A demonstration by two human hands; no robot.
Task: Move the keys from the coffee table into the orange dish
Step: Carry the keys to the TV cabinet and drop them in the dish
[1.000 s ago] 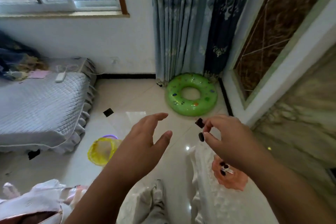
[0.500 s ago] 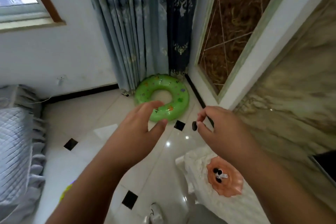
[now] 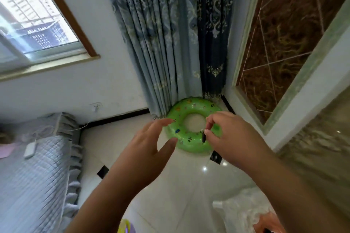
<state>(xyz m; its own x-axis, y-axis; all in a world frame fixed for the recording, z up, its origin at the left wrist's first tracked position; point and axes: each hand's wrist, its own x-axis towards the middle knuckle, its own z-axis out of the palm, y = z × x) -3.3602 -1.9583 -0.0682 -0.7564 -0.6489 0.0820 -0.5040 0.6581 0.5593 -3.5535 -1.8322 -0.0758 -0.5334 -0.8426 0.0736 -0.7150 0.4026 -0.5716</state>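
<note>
My right hand [image 3: 233,138] is raised in mid-air and pinches a small dark-headed key [image 3: 203,136] between thumb and fingers, seen against the green swim ring. My left hand [image 3: 151,149] is held up beside it, fingers spread, holding nothing. The orange dish [image 3: 269,222] shows only as a sliver at the bottom right edge, on a white lace-covered surface [image 3: 238,208], mostly hidden behind my right forearm. Its contents are almost out of sight.
A green inflatable swim ring [image 3: 181,132] lies on the tiled floor in the corner below blue curtains [image 3: 170,34]. A grey quilted bed [image 3: 34,166] fills the left side. A yellow object [image 3: 124,226] peeks in at the bottom edge. A marble wall panel stands at right.
The view has tilted upward, so the dish has dropped to the bottom edge. Both hands stay raised; the right hand still pinches the dark key, now turned more edge-on.
</note>
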